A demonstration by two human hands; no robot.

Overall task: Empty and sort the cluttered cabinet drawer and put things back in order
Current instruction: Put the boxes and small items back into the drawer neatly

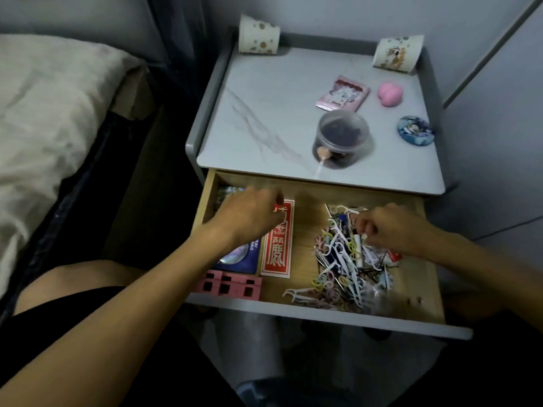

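Note:
The wooden drawer (305, 198) of the grey bedside cabinet stands pulled out. My left hand (249, 214) reaches into its left side, fingers curled at the top of a red envelope (277, 248) with white characters; whether it grips the envelope is unclear. Under my wrist lies a dark blue packet (244, 259), and a pink block with square holes (229, 286) sits at the front left. My right hand (385, 227) pinches a small white piece over a pile of floss picks, pastel rings and hairpins (340, 268) on the right.
On the cabinet top (258, 92) stand a clear jar with dark contents (340, 139), a pink packet (342, 94), a pink squishy toy (390, 94), a round badge (415, 128) and two paper cups (258, 35) (398, 52). A bed with pale bedding (50, 113) lies left.

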